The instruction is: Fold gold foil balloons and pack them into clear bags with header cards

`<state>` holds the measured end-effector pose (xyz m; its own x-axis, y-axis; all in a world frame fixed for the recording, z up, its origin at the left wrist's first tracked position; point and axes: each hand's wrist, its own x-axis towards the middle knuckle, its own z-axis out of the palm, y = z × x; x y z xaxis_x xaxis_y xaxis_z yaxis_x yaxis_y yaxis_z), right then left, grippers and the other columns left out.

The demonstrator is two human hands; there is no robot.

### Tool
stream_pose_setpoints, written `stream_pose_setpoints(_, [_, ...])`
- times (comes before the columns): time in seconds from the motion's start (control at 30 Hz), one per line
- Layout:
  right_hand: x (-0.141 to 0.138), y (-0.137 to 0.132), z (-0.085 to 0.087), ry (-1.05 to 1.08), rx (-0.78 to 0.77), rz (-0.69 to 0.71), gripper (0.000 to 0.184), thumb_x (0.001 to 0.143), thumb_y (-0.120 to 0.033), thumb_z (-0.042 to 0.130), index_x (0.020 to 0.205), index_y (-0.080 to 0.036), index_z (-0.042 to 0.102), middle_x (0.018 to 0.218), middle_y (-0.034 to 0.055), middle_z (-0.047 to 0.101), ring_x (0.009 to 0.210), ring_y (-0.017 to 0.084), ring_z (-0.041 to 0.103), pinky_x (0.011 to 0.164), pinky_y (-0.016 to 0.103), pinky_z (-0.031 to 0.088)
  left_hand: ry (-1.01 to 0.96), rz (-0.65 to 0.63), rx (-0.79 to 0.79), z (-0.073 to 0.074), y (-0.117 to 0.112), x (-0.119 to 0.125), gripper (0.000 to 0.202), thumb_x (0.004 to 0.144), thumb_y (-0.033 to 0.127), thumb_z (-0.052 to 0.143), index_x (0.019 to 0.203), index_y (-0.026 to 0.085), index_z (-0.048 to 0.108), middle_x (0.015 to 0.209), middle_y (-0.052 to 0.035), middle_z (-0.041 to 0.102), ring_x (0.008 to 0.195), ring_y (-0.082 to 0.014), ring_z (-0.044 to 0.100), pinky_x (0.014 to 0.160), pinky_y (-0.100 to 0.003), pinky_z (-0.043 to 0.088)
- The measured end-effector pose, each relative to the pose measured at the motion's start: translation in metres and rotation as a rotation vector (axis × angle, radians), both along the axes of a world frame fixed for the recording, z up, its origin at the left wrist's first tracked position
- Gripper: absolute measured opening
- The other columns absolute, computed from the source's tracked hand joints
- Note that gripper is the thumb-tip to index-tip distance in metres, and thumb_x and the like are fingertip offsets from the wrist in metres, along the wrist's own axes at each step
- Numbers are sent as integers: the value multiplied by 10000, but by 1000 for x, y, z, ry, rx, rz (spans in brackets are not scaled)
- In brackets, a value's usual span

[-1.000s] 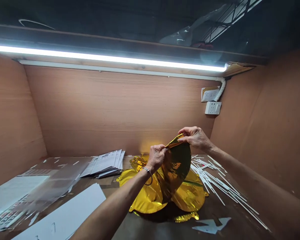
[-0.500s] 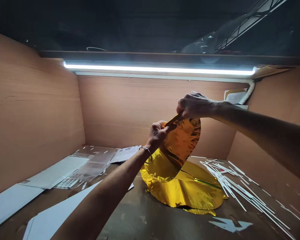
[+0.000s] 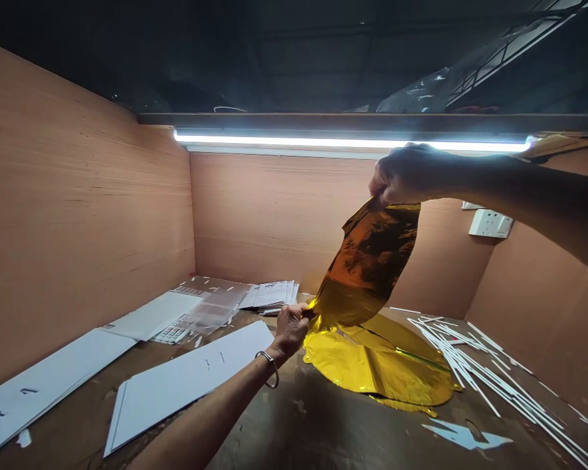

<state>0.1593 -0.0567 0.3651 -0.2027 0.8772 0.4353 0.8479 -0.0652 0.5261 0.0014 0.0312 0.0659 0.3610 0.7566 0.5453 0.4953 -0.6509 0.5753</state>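
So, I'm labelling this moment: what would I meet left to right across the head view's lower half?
White sheets at the left edge, angled white stack, left hand, gold foil lying on the table, scattered white sticks.

a gold foil sheet (image 3: 365,267) (shiny, creased) slants above flat-lying gold foil pieces (image 3: 382,375).

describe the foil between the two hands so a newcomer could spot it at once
Find the long, bright white tube light, then look down from around its middle. There, a shiny gold foil sheet slants between the higher right hand and the lower left hand. Unlike the yellow-gold foil lying on the brown tabletop below, it is held up by both hands.
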Motion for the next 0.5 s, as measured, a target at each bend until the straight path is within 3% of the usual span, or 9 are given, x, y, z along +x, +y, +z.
stream_pose_setpoints(0.07, [14, -13, -8, -26, -3, -9, 724, 641, -564, 220, 757, 1, 657, 502, -40, 545, 771, 149, 577, 543, 292, 265, 24, -1, -2, 1, 6, -7, 235, 740, 187, 421, 598, 164, 607, 542, 3, 545, 568, -128, 482, 538, -209, 321])
stream_pose_setpoints(0.1, [23, -23, -20, -56, -4, 7, 677, 670, -551, 252, 763, -22, 664, 512, -33, 559, 759, 143, 583, 568, 304, 285, 33, -1, -2, 2, 9, -13, 215, 727, 165, 432, 610, 170, 613, 578, -6, 559, 609, -137, 494, 571, -215, 332])
stream_pose_setpoints(0.17, [42, -49, -63, -112, 22, 109, 460, 747, -461, 381, 743, -119, 687, 533, -16, 596, 738, 139, 595, 668, 370, 328, 40, 15, -6, 0, 16, -28, 187, 707, 134, 453, 655, 184, 627, 715, -36, 591, 755, -170, 511, 672, -241, 343])
stream_pose_setpoints(0.23, [55, -80, -132, -105, 85, 257, 190, 764, -264, 514, 682, -259, 685, 620, 12, 649, 725, 166, 601, 797, 453, 350, 26, 50, -29, -9, 19, -47, 173, 706, 137, 474, 700, 195, 637, 862, -71, 588, 913, -210, 483, 772, -280, 324])
stream_pose_setpoints(0.3, [59, -112, -212, -107, 178, 455, 279, 733, -166, 508, 798, -389, 662, 664, 24, 665, 700, 217, 613, 845, 486, 384, 3, 92, -85, -26, 16, -66, 143, 699, 157, 510, 726, 199, 644, 889, -92, 585, 963, -236, 469, 813, -310, 311])
stream_pose_setpoints(0.37, [53, -136, -287, -143, 168, 616, 455, 667, -150, 518, 985, -470, 579, 760, 15, 687, 742, 261, 628, 789, 505, 451, -28, 133, -163, -46, 9, -82, 134, 669, 148, 546, 731, 208, 649, 781, -78, 605, 901, -234, 509, 802, -316, 327])
stream_pose_setpoints(0.43, [43, -149, -343, -143, 156, 752, 474, 636, -156, 498, 1023, -417, 585, 752, 18, 697, 689, 261, 643, 621, 479, 523, -86, 175, -239, -65, 0, -90, 165, 654, 128, 547, 737, 222, 653, 668, -45, 610, 818, -218, 546, 775, -303, 356])
stream_pose_setpoints(0.5, [33, -154, -380, -78, 114, 812, 460, 661, -177, 484, 1082, -345, 568, 735, 21, 700, 643, 250, 649, 531, 446, 543, -191, 220, -296, -79, -8, -92, 180, 677, 137, 519, 760, 223, 654, 651, -26, 623, 780, -197, 566, 745, -278, 387])
